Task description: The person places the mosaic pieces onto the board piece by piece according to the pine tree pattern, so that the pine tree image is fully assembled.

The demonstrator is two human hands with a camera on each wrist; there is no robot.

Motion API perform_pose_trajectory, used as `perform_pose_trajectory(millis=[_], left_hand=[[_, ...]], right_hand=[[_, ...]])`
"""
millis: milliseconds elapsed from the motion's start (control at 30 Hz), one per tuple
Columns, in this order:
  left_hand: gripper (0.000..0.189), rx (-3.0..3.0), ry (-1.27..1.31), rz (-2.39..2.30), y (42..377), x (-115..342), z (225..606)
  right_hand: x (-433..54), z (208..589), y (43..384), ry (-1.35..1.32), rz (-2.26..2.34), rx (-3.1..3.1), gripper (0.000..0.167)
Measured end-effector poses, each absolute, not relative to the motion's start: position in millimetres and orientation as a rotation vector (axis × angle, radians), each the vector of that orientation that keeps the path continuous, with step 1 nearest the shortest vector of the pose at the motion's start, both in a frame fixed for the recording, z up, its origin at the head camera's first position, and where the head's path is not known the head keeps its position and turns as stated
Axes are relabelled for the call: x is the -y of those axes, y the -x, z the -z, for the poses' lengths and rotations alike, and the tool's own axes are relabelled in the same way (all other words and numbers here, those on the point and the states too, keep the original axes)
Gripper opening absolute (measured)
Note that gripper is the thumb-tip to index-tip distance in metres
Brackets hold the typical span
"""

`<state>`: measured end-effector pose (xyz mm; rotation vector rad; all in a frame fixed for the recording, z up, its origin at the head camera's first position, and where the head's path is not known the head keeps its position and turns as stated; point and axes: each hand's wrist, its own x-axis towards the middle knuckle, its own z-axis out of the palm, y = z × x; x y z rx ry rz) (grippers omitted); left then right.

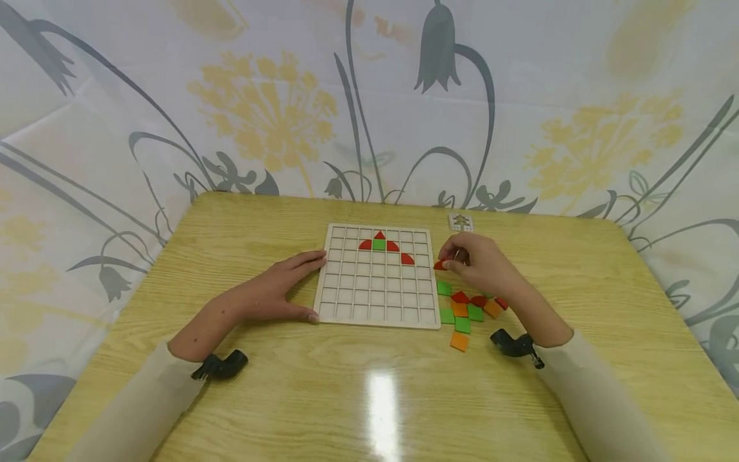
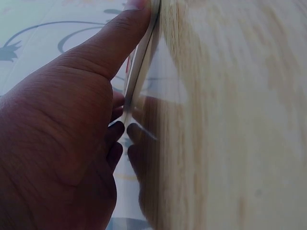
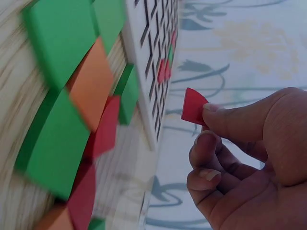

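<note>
A pale square grid board [image 1: 369,282] lies on the table. Near its top sit a red triangle [image 1: 380,235], a green square [image 1: 378,244] and red quarter-circle pieces [image 1: 407,258]. My left hand [image 1: 271,292] rests along the board's left edge, thumb at the lower corner and fingers straight near the upper side; the left wrist view [image 2: 62,124] shows the thumb against the edge. Just off the board's right edge, my right hand [image 1: 476,260] pinches a red quarter-circle piece [image 3: 193,106] between thumb and fingers, raised above the table.
Loose green squares [image 1: 462,325], orange squares [image 1: 459,341] and red pieces [image 1: 478,301] lie scattered right of the board, below my right hand. A small pattern card [image 1: 460,222] lies near the table's back edge. Behind the table [image 1: 277,398] hangs a flower-patterned cloth [image 1: 369,96].
</note>
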<state>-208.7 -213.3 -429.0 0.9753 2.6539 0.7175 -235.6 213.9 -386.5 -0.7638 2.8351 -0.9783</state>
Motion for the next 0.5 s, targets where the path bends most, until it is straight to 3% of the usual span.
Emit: perform_pose_trajectory(millis=[500], left_hand=[[0.111, -2.657, -0.965, -0.714, 209, 213, 430]], right_hand=[[-160, 385, 247, 0.797, 1.043, -2.777, 0.008]])
